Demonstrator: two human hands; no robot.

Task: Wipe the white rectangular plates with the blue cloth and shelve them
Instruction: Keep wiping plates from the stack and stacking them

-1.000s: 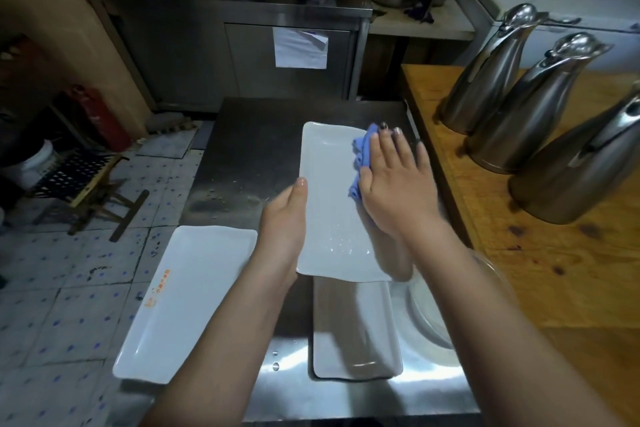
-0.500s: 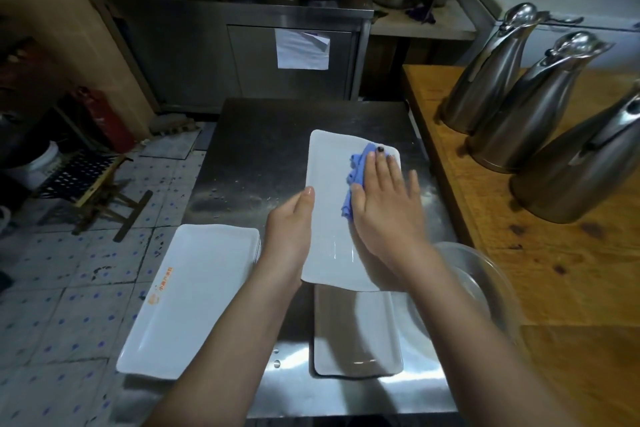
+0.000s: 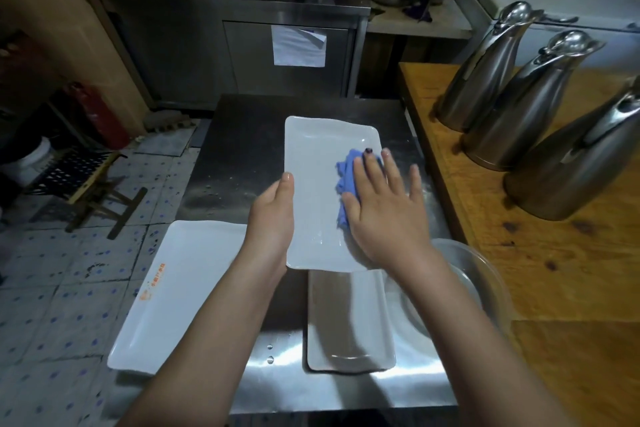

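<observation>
**Now: wipe stroke drawn back from the far corner**

Over the last second I log the right hand (image 3: pixel 388 215) sliding the blue cloth (image 3: pixel 346 180) from the white plate's (image 3: pixel 318 156) far right corner toward its middle. The far end is bare, so I judge the wipe mid-pass and shelving not begun. Right hand lies flat, fingers spread, pressing the cloth. Left hand (image 3: pixel 273 218) clasps the plate's left edge, thumb on the rim. The plate is over the steel table (image 3: pixel 242 149), overlapping a second plate (image 3: pixel 349 322) nearer me.

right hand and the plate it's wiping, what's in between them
In the head view, the blue cloth lies bunched between the right hand and the white plate, pressed down by the palm.
</observation>
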